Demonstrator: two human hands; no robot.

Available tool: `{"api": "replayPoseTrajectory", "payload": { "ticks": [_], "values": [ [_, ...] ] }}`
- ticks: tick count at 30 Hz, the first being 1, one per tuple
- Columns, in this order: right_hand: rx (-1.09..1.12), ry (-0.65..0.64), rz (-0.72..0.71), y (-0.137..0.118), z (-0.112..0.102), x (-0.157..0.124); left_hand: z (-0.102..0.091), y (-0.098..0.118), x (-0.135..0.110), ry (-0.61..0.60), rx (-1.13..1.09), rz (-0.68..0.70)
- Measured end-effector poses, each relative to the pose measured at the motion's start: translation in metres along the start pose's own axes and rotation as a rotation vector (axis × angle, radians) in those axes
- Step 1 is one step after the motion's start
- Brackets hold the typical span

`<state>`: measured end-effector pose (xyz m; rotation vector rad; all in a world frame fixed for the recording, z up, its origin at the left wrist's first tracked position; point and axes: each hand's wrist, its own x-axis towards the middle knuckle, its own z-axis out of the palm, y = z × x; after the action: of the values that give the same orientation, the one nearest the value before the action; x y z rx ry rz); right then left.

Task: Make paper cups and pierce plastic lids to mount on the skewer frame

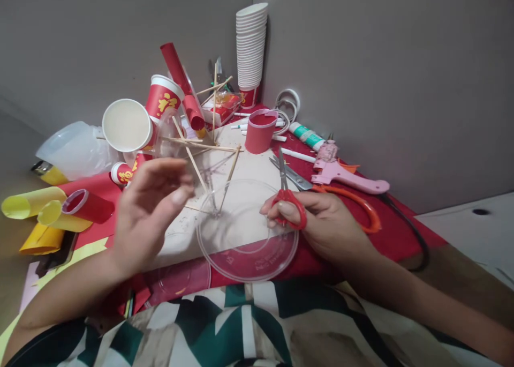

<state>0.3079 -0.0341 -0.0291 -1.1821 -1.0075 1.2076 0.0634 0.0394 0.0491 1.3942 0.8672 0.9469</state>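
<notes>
Red-handled metal scissors (299, 202) are being held in the right grip (323, 219) at frame centre-right, overlapping a clear, round plastic lid (247, 257); at centre-left, the left grip (148, 211) is being held loosely parted.

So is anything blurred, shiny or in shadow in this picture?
In the head view, light is dim overall; same view, the bare left hand looks slightly blurred, the small red-handled metal scissors sharper; there too, faint highlights edge the clear round plastic lid, and a shadow runs beside the tall stack of white paper cups.
</notes>
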Motion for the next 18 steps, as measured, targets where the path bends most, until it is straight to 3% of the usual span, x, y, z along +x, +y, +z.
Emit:
{"api": "replayPoseTrajectory", "payload": {
  "ticks": [2, 6, 8, 10, 15, 18],
  "values": [
    [-0.025, -0.044, -0.027, -0.008, 0.002, -0.001, 0.001, -0.013, 0.004, -0.005, 0.026, -0.039],
    [-0.177, -0.119, -0.102, -0.022, 0.010, -0.001, 0.001, -0.034, 0.006, -0.239, -0.213, -0.479],
    [-0.228, -0.155, -0.119, -0.024, 0.015, 0.002, 0.001, -0.042, 0.002, -0.346, -0.355, -0.598],
    [-0.264, -0.197, -0.118, -0.025, 0.018, 0.007, 0.000, -0.049, -0.001, -0.357, -0.427, -0.629],
    [-0.350, -0.249, -0.138, -0.027, 0.022, 0.027, -0.001, -0.062, -0.003, -0.214, -0.496, -0.593],
    [-0.391, -0.182, -0.206, -0.027, 0.020, 0.038, -0.001, -0.065, -0.002, -0.134, -0.515, -0.578]
  ]
}}
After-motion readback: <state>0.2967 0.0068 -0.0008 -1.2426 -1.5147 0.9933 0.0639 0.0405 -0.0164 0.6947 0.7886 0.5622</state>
